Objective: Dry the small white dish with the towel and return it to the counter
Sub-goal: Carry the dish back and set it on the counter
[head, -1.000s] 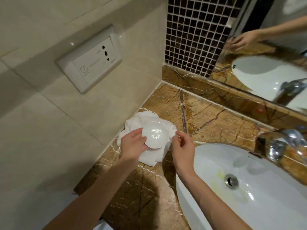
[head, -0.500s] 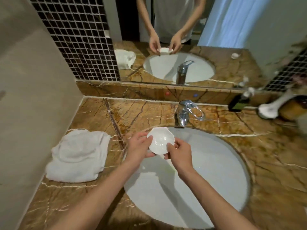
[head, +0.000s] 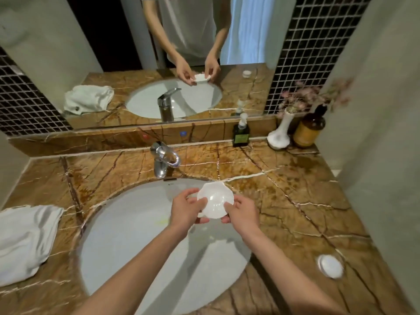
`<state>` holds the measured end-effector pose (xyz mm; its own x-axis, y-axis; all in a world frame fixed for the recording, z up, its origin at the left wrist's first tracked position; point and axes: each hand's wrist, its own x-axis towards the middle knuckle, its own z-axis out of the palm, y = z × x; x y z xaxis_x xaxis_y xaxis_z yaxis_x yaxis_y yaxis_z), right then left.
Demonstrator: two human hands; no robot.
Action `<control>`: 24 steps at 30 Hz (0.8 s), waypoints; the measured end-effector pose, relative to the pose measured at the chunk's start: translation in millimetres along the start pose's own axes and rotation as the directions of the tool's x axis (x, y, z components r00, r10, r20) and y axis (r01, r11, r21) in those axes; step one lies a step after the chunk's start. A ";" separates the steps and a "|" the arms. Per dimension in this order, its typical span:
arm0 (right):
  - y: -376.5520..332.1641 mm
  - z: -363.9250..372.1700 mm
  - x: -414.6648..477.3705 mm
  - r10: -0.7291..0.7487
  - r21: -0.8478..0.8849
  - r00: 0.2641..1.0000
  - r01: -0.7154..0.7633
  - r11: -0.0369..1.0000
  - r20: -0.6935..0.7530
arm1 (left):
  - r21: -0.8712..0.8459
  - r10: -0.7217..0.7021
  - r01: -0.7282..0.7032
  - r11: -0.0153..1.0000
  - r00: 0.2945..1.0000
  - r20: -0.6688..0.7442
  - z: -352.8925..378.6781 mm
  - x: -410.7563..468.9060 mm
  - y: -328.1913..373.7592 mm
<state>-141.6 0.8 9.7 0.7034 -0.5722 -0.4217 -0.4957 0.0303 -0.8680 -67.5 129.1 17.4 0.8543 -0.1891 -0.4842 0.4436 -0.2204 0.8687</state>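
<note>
I hold the small white dish (head: 216, 202) in both hands above the back right part of the sink basin (head: 127, 235). My left hand (head: 186, 209) grips its left edge, and my right hand (head: 242, 212) grips its right edge. The dish has a scalloped rim and its hollow faces me. The white towel (head: 25, 237) lies crumpled on the brown marble counter (head: 295, 201) at the far left, apart from both hands.
A chrome faucet (head: 163, 160) stands behind the basin. At the back right are a dark pump bottle (head: 241, 133), a white vase with flowers (head: 280, 133) and an amber bottle (head: 309, 130). A small white round lid (head: 330, 266) lies on the counter near the right. The mirror and walls enclose the counter.
The dish was lifted off the towel at the left and carried right, over the basin, now held in both hands. The towel stayed on the counter. My view swung right.
</note>
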 end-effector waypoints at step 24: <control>-34.1 -30.5 130.2 -0.049 -0.360 0.995 0.075 0.930 0.082 | 0.104 0.020 -0.005 0.995 0.990 -0.142 84.9 81.9 34.8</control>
<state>-48.7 -99.7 -7.6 0.7662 -0.5035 -0.3992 -0.5914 -0.3096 -0.7446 -5.2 24.7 -0.9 0.8928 -0.0558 -0.4470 0.4084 -0.3182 0.8555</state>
